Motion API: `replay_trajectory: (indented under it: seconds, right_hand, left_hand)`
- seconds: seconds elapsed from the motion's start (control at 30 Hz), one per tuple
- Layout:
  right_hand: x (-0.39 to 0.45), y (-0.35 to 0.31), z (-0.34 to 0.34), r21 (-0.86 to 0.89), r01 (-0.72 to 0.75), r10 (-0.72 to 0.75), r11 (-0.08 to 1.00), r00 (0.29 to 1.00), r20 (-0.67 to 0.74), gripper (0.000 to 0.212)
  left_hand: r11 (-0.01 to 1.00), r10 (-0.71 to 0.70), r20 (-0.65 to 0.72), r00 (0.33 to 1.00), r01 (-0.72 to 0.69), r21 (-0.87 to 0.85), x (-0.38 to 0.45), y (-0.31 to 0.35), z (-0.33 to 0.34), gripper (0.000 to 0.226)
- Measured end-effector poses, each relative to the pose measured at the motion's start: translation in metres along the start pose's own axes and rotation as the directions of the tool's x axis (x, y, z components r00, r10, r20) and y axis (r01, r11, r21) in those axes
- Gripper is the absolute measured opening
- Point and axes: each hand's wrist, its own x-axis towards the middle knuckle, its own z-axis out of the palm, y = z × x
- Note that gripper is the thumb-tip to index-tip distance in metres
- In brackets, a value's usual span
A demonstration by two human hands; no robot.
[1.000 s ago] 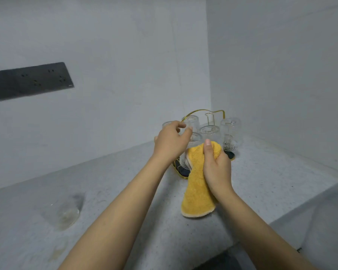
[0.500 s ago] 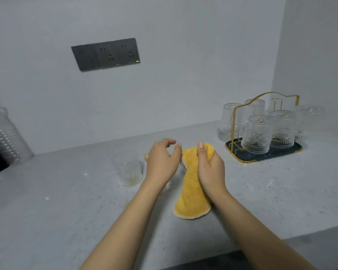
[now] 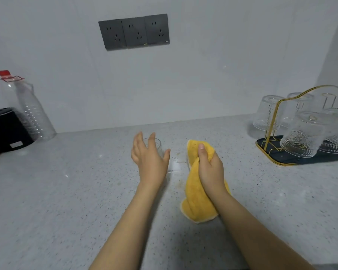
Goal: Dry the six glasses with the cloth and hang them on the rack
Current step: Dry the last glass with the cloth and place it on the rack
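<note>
A: Head view. Against half a second ago, the left hand (image 3: 150,158) has spread: fingers (image 3: 138,141) straight and apart, holding nothing, now in front of the last glass (image 3: 156,146). Before, they were curled near the cloth.

B: And that glass?

A: Clear, upright on the grey counter (image 3: 66,191), mostly hidden behind the left hand; only rim and right side show. Touching or not, cannot tell.

B: Right hand?

A: Right hand (image 3: 210,168) grips the yellow cloth (image 3: 197,201), fingers curled round its bunched top, thumb up; the rest hangs below the wrist. Same grip as before.

B: The rack?

A: Gold wire rack (image 3: 271,123) on a dark tray, far right, now further toward the frame edge. Patterned glasses (image 3: 300,139) hang upside down on it. At left, a plastic bottle (image 3: 27,110) and a black kettle (image 3: 6,129); sockets (image 3: 134,32) on the wall.
</note>
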Motion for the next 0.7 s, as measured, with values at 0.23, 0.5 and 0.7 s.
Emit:
replay_trajectory:
  seconds: [0.23, 0.5, 0.7]
  right_hand:
    - [0.0012, 0.0055, -0.0006, 0.039, -0.054, 0.048, 0.998, 0.989, 0.141, 0.047]
    - [0.0037, 0.0075, 0.0008, 0.062, -0.062, 0.051, 0.996, 0.983, 0.178, 0.049]
    - [0.003, 0.002, -0.0039, 0.128, -0.152, 0.13, 0.98, 0.978, 0.163, 0.058]
  left_hand:
    - [0.942, -0.196, 0.003, 0.981, 0.189, -0.276, 0.002, -0.0109, 0.0083, 0.088]
    - [0.765, -0.4, 0.072, 0.914, 0.376, -0.523, 0.0003, -0.0084, 0.005, 0.11]
    - [0.702, -0.366, 0.148, 0.919, 0.377, -0.605, -0.0037, -0.0028, -0.0009, 0.089]
